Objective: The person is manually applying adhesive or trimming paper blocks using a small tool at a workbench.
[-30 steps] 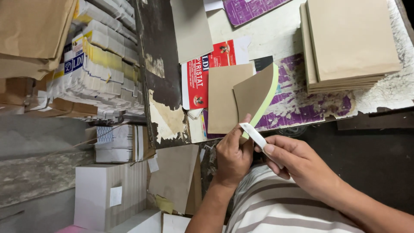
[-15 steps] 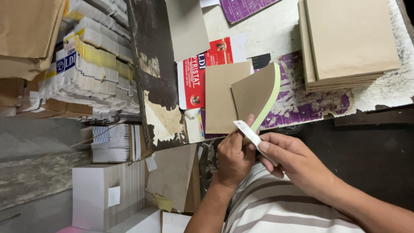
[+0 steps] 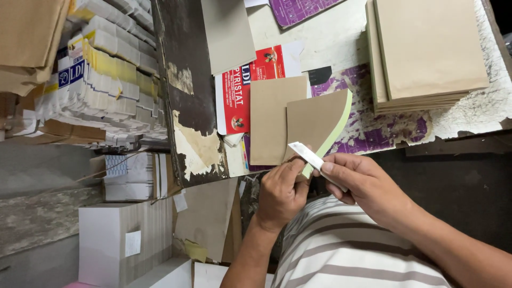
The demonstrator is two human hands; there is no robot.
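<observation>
Brown card with a pale green edge point(image 3: 314, 125) curls up at the centre of the frame, and both hands are on it. Left hand point(image 3: 280, 194), just below centre, pinches the card's lower corner between thumb and fingers, closed tight on it. Right hand point(image 3: 362, 184), a touch further right, grips a narrow white strip point(image 3: 314, 159) between thumb and forefinger, closed on the strip's lower end.

Watch the strip: its long axis slants from upper left to lower right, and its free end lies across the green edge near the bottom corner, right beside the left thumb. The green edge itself sweeps from that corner up and to the right, away from both hands, so the card lies above the grips and the hands almost touch where strip and card cross.

Behind the curled piece, a flat brown card sheet point(image 3: 269, 120) lies over a red and white printed leaflet point(image 3: 237, 96) on the worn, purple-patterned table top point(image 3: 373, 130). Upper right, a stack of tan boards point(image 3: 426, 50) sits well apart. Left of frame, bundles of printed paper point(image 3: 106, 90) are piled up.
</observation>
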